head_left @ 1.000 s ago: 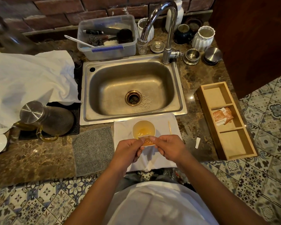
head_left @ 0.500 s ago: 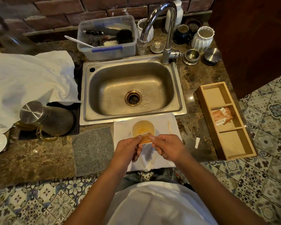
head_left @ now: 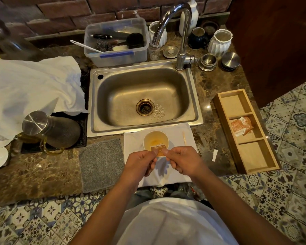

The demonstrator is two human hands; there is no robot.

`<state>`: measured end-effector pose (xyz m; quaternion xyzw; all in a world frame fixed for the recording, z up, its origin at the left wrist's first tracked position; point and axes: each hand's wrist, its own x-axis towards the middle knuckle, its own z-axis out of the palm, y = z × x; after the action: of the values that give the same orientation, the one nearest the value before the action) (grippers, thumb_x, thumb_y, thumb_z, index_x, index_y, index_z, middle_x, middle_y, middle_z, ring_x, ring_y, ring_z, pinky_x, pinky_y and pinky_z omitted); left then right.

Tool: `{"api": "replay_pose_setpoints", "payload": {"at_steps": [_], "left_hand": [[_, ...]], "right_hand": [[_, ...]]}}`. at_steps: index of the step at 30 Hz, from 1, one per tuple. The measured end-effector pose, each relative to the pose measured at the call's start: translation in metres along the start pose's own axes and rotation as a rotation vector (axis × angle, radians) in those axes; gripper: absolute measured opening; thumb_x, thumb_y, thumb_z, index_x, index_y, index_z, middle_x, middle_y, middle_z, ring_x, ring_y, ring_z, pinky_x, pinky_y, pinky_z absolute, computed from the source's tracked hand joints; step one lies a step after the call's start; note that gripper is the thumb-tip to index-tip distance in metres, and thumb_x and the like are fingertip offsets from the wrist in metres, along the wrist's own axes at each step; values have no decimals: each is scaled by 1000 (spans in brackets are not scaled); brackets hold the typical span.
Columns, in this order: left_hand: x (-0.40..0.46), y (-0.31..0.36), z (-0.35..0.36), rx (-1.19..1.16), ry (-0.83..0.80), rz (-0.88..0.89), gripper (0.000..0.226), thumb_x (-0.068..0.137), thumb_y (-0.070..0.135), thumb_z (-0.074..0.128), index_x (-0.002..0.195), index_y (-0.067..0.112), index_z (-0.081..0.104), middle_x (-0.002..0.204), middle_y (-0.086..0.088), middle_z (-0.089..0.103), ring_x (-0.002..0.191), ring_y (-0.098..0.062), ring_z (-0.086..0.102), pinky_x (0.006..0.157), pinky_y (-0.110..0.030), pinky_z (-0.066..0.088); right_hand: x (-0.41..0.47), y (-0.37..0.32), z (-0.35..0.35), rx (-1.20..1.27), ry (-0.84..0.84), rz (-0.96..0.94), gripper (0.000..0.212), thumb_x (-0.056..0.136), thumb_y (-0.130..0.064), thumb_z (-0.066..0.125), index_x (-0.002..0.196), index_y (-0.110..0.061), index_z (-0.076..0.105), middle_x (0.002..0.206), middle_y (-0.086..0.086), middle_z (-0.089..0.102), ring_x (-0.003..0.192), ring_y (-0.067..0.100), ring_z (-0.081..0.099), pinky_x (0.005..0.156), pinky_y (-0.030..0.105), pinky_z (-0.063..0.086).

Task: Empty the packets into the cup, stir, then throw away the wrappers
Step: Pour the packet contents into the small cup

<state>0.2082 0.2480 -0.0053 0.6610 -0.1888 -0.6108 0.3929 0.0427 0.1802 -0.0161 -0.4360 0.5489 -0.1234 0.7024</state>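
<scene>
A home kitchen, by the look of it; a steel sink (head_left: 145,101) is set in a brown marble counter (head_left: 34,175) with a curved tap (head_left: 180,32) behind it; behind the sink stands a plastic tub (head_left: 116,55) of scrubbers and utensils against a brick wall (head_left: 69,13); jars (head_left: 219,41) and metal lids (head_left: 230,59) sit behind and right of the sink; left of it a white cloth (head_left: 30,89) and a steel-lidded jug (head_left: 48,129); right of it a wooden tray (head_left: 245,131) holding packets (head_left: 241,126); patterned floor tiles (head_left: 290,156) lie below the counter.
</scene>
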Motion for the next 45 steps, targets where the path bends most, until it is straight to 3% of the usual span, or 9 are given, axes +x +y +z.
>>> {"api": "replay_pose_setpoints", "payload": {"at_steps": [7,15,25,32,40,45], "left_hand": [[-2,-4,1,21,-34,29,36,97,27,66,62,18,70,55,-3,59,48,-14,44,46,-23,37],[0,-5,0,-125,-59,2,35,95,38,67,64,22,72,55,-1,54,45,-10,41,47,-24,34],[-2,-12,-1,-53,-29,10,40,99,34,62,61,22,66,53,1,46,48,-12,36,49,-25,34],[-2,-8,4,-317,-127,-57,31,98,28,65,69,14,66,52,-1,43,44,-12,34,44,-23,34],[1,-13,6,-86,29,1,39,101,18,58,63,15,64,53,-4,46,47,-14,35,51,-29,32],[0,-14,7,-143,6,-4,36,102,20,59,66,13,63,52,-2,46,45,-12,36,51,-29,32]], "right_hand": [[-2,-3,0,-5,-5,66,44,94,-26,71,51,-20,65,45,2,53,32,9,37,35,17,27],[-5,0,4,76,-18,58,45,89,-46,73,53,-22,67,46,1,52,34,9,36,36,16,26],[1,1,0,175,-79,59,41,80,-53,77,55,-22,68,47,0,52,32,8,35,34,15,27],[-4,6,10,95,30,83,46,87,-43,77,47,-23,64,43,-1,46,34,10,31,36,17,24],[-1,9,10,163,66,19,44,90,-37,75,50,-22,64,43,0,47,33,11,32,38,19,27],[6,10,7,263,-9,25,38,84,-45,70,56,-20,67,44,4,50,32,14,36,36,19,31]]}}
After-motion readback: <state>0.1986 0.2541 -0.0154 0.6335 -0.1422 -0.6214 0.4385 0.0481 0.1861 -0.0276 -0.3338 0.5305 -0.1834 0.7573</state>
